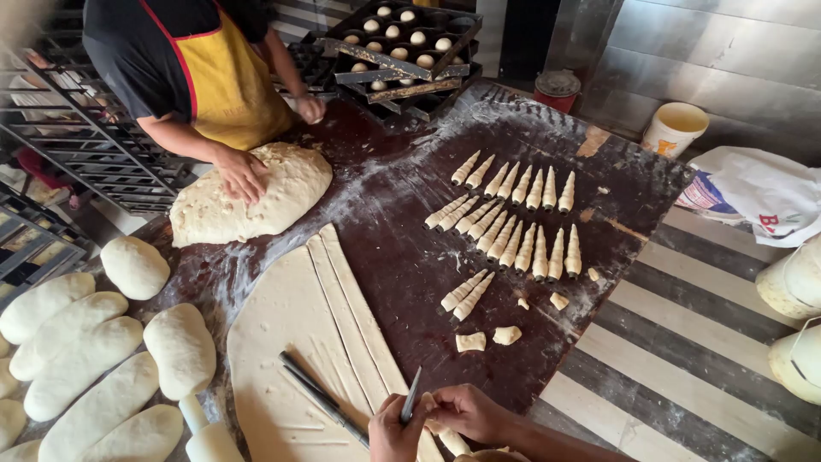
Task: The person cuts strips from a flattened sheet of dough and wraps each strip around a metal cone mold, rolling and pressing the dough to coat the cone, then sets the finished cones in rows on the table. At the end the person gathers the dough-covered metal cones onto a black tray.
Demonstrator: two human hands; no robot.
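My left hand (pixel 389 432) sits at the bottom edge, closed around a small knife (pixel 411 396) whose blade points up. My right hand (pixel 470 412) is right beside it, fingers pinched on a small piece of dough (pixel 451 442) between the two hands. Both hover over the near end of a flat rolled dough sheet (pixel 286 359) with long cut strips (pixel 346 291) along its right side. Rows of rolled dough cones (pixel 513 231) lie on the dark floured table (pixel 402 257) beyond. Two small dough scraps (pixel 470 342) lie nearer.
A co-worker in a yellow apron presses a big dough mound (pixel 256 192) at the far left. Oblong dough loaves (pixel 77 359) and a rolling pin (pixel 205 438) lie left. Dark rods (pixel 321 398) rest on the sheet. Trays of dough balls (pixel 402 38), a bucket (pixel 676 128) and sacks (pixel 761 192) stand behind.
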